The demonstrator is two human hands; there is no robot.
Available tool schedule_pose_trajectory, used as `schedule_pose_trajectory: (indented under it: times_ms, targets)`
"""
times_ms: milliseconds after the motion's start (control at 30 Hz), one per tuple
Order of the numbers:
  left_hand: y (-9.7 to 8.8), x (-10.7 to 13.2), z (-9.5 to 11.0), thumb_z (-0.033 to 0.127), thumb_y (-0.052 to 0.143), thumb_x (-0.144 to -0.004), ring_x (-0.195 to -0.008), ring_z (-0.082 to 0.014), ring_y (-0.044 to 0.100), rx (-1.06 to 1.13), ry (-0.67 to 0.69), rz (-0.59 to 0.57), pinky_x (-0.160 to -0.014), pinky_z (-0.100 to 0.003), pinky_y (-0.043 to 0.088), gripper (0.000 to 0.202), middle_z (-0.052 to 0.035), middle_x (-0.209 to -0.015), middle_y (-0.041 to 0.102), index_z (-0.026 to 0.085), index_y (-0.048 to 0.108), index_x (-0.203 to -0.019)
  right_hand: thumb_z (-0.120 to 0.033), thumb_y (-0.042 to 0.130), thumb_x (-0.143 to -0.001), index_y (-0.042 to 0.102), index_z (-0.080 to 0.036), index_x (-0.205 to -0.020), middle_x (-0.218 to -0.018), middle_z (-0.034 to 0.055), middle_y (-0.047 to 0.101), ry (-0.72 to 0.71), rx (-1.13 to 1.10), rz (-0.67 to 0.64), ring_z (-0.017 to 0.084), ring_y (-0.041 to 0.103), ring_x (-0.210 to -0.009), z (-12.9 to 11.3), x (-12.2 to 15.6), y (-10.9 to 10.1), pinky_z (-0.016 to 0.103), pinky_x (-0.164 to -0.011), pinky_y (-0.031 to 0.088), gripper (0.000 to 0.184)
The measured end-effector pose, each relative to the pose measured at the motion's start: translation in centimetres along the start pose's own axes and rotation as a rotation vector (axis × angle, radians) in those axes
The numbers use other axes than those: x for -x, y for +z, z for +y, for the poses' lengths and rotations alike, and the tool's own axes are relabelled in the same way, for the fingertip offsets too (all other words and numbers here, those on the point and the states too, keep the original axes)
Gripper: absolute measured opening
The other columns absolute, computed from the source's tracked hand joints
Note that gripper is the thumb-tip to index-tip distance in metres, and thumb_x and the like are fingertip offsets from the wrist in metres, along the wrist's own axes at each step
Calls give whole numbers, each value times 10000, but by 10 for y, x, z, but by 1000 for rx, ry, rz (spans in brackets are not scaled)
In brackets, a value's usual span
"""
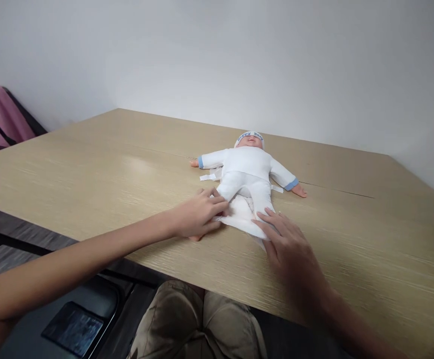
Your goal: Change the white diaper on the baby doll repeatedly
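Note:
A baby doll point(247, 160) in a white outfit with blue cuffs lies on its back, arms spread and head toward the wall. Under its hips and between its legs lies a white diaper point(237, 209), its tabs sticking out at both sides of the waist. My left hand point(200, 213) pinches the diaper's near left corner, beside one of the doll's legs. At the other corner, my right hand point(286, 237) has its fingers closed over the diaper's edge, touching the doll's other lower leg. Both hands hide parts of the doll's legs.
The doll lies on a light wooden table point(90, 169) set against a pale wall point(202, 60). A dark phone-like slab point(73, 328) rests on a grey chair seat at lower left. Pink cloth point(5, 112) hangs at the far left.

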State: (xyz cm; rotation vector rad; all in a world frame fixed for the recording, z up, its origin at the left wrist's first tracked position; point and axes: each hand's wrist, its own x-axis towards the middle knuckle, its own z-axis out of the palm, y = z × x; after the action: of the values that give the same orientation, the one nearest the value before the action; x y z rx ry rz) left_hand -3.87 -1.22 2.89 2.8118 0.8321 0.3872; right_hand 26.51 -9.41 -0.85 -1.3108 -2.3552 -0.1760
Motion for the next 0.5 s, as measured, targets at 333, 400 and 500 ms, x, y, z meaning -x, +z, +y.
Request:
schedule_pose_trajectory:
  times_ms: [333,400,500]
  targets:
    - [-35,-91,-64,485,540,-1112,-1119,-274,669,397,-174,371,-1018,-384,514,331,-83,-1157,733,200,701,-1069,-396,535,-1082,761,-235,-1083,-1107,99,804,282,-403,233,305,717,-1018,66,-101,-13,409,-907,540,277]
    - [-33,-117,-81,531,567,-1093,-1100,-272,675,498,-251,349,-1007,-370,517,363,-76,-1126,742,194,701,-1069,-522,589,-1047,768,-237,-1039,-1064,83,805,408,-515,209,308,706,-1002,88,-128,0,411,-905,536,336]
    - [-25,-142,-101,625,639,-1039,-1002,-259,681,661,-344,309,-925,-346,531,441,-63,-996,743,189,696,-1020,-676,677,-929,772,-238,-980,-1006,66,819,591,-811,129,302,719,-976,115,-158,24,411,-891,565,451]
